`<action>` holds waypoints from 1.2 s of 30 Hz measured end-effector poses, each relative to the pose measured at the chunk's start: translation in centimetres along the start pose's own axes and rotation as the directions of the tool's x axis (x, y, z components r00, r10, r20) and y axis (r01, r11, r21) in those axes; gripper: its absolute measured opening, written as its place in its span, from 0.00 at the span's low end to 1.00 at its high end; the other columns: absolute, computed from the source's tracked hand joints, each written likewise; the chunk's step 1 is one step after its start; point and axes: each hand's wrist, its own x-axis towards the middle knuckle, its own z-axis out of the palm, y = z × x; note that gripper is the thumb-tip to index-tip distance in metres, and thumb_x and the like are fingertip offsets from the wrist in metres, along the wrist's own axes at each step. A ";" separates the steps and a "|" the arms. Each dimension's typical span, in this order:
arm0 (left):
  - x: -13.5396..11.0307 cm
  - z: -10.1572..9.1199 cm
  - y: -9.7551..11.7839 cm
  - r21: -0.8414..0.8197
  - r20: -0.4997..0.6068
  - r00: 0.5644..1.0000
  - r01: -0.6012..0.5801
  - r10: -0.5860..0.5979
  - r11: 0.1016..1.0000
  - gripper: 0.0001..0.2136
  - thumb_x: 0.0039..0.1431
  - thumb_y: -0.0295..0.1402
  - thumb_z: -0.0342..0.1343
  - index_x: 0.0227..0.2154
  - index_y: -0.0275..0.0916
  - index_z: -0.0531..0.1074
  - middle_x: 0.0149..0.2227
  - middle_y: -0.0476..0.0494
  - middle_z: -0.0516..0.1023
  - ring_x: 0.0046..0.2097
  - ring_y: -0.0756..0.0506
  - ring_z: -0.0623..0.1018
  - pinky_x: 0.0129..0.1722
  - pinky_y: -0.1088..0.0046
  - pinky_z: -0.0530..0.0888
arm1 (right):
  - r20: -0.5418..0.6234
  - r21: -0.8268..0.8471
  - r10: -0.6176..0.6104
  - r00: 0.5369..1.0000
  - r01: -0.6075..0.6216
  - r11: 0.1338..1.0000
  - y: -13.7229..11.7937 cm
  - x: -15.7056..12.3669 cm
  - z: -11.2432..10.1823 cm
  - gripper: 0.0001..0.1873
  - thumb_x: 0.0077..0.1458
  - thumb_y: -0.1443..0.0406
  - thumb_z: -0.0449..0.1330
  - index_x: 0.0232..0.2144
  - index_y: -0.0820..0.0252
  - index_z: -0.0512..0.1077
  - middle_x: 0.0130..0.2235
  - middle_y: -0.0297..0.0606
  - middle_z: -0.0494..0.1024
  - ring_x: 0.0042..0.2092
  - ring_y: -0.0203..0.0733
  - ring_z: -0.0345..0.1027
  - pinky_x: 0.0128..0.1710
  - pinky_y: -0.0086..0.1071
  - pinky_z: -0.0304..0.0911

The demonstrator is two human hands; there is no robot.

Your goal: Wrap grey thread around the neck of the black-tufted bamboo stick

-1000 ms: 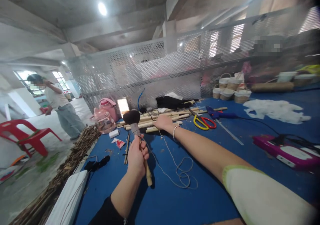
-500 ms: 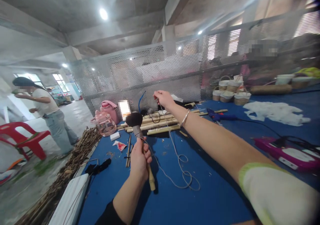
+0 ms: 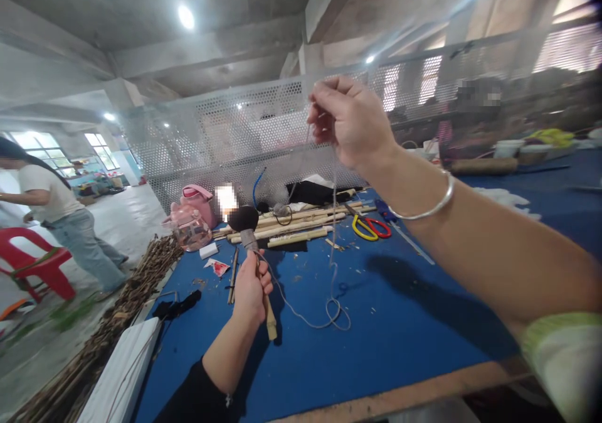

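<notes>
My left hand point(image 3: 249, 291) is wrapped round a bamboo stick point(image 3: 271, 326) above the blue table. On the stick's far end sits a round black head point(image 3: 244, 219), with a grey wrapped band point(image 3: 249, 240) just below it. From the stick, a thin grey cord point(image 3: 310, 326) runs out over the table, loops, and rises toward my right hand point(image 3: 352, 118). That hand is raised, its thumb and fingers pinched together on the cord; the cord's end is hidden by the fingers. Below the right wrist lie scissors point(image 3: 371, 227) with yellow and red handles.
Bamboo sticks point(image 3: 301, 237) and black cloth point(image 3: 313, 192) lie along the far side, before a perforated metal panel point(image 3: 188, 153). A pink bag point(image 3: 200, 204) stands at the back left. White foam point(image 3: 125, 373) lies near the left edge. A person point(image 3: 51, 197) stands beyond a red chair point(image 3: 35, 263).
My right hand has risen and come closer, drawing the cord up so fewer loops lie on the table. The scissors have come into view. My left hand still grips the stick.
</notes>
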 end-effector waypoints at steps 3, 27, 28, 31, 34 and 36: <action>0.0 0.0 0.0 0.005 -0.004 1.000 -0.003 0.003 1.000 0.17 0.52 0.46 0.54 0.37 0.37 0.65 0.20 0.58 0.54 0.16 0.59 0.51 0.12 0.85 0.49 | 0.194 -0.218 0.203 0.960 -0.159 0.963 0.6 -1.1 -1.3 0.08 0.55 0.63 0.56 0.28 0.63 0.66 0.20 0.26 0.64 0.20 0.24 0.58 0.21 0.20 0.55; -0.2 0.9 -0.4 0.069 -0.116 0.981 0.161 -0.152 0.985 0.25 0.43 0.54 0.56 0.37 0.40 0.66 0.19 0.58 0.56 0.15 0.59 0.51 0.11 0.84 0.48 | 0.122 -0.914 0.646 0.753 -0.168 0.369 31.3 2.6 4.9 0.29 0.43 0.56 0.62 0.46 0.67 0.69 0.45 0.51 0.73 0.44 0.48 0.69 0.38 0.29 0.62; -0.2 1.0 -0.4 0.072 -0.118 0.980 0.172 -0.162 0.983 0.25 0.43 0.54 0.57 0.37 0.40 0.66 0.19 0.58 0.56 0.15 0.59 0.51 0.11 0.84 0.48 | 0.096 -0.911 0.643 0.760 -0.194 0.365 31.6 3.0 4.8 0.32 0.47 0.53 0.59 0.50 0.69 0.66 0.47 0.53 0.72 0.43 0.46 0.70 0.37 0.29 0.62; -0.2 1.0 -0.6 0.082 -0.120 0.977 0.186 -0.176 0.979 0.24 0.43 0.54 0.56 0.37 0.40 0.66 0.18 0.58 0.56 0.15 0.59 0.52 0.11 0.84 0.47 | 0.023 -0.905 0.655 0.756 -0.262 0.335 32.0 3.5 4.2 0.37 0.54 0.48 0.50 0.53 0.75 0.61 0.48 0.59 0.70 0.41 0.45 0.71 0.35 0.28 0.63; -0.3 1.0 -0.5 0.082 -0.114 0.978 0.183 -0.173 0.980 0.23 0.45 0.53 0.56 0.37 0.40 0.66 0.18 0.58 0.56 0.15 0.59 0.51 0.12 0.84 0.47 | -0.023 -0.910 0.682 0.731 -0.299 0.289 31.8 2.9 4.0 0.33 0.58 0.50 0.44 0.47 0.76 0.69 0.46 0.60 0.72 0.45 0.49 0.70 0.39 0.31 0.62; -0.3 1.0 -0.5 0.091 -0.108 0.980 0.177 -0.167 0.980 0.23 0.45 0.53 0.56 0.37 0.40 0.66 0.19 0.58 0.56 0.15 0.59 0.51 0.12 0.84 0.47 | -0.049 -0.915 0.696 0.716 -0.312 0.256 31.5 1.9 3.9 0.33 0.57 0.49 0.43 0.46 0.74 0.71 0.46 0.59 0.72 0.47 0.52 0.68 0.41 0.34 0.62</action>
